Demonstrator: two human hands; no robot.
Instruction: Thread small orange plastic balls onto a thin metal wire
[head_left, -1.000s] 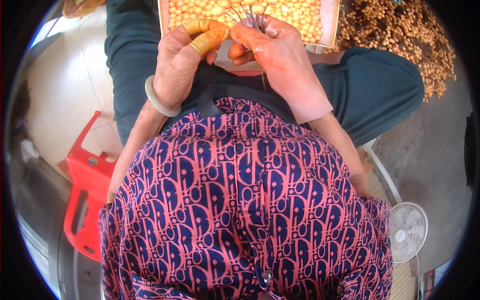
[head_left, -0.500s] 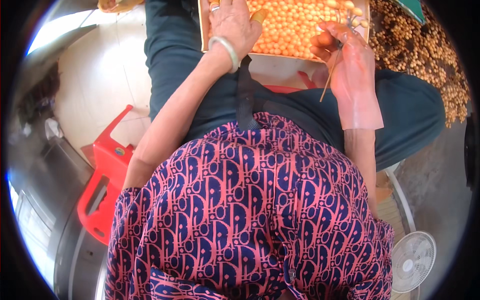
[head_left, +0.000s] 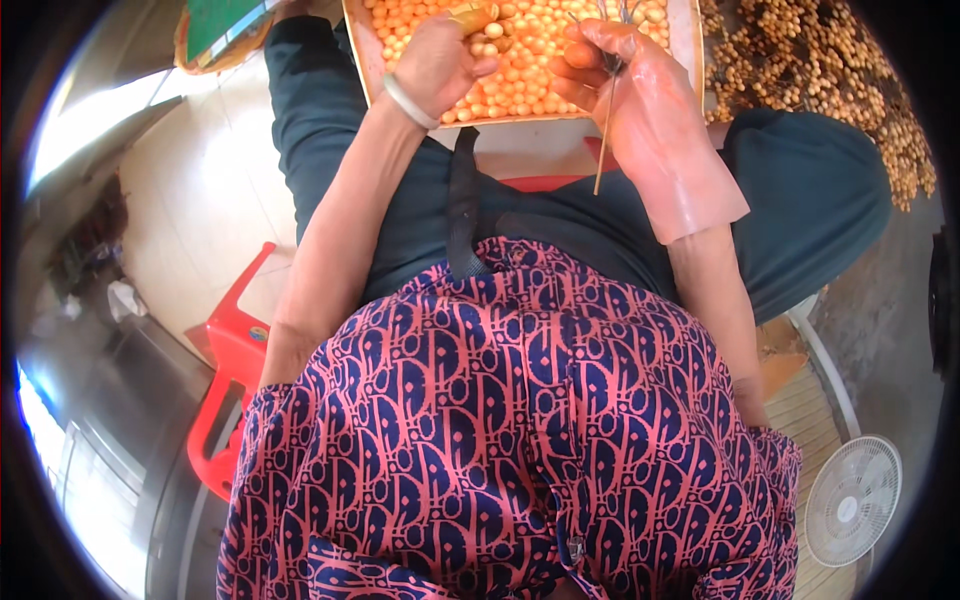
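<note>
Over a shallow box of peeled-off, round yellow-tan fruits that look like longans, both my hands face each other. My left hand, with yellow covers on its fingertips and a pale bangle at the wrist, is closed around a couple of pale longans. A clear plastic glove covers my right hand, its fingers pinched on a thin brown stem that hangs down below the palm. The stem's upper end runs past the fingers toward the top edge, partly hidden.
Many longans on stems lie heaped at the right, beside my bent knee. A red plastic stool stands at left, a white fan at lower right. A basket with a green thing sits at upper left.
My left hand has lifted off the fruits and turned, now with longans at its fingers. My right hand has moved left, closer to it, still holding the stem. The view has shifted slightly.
</note>
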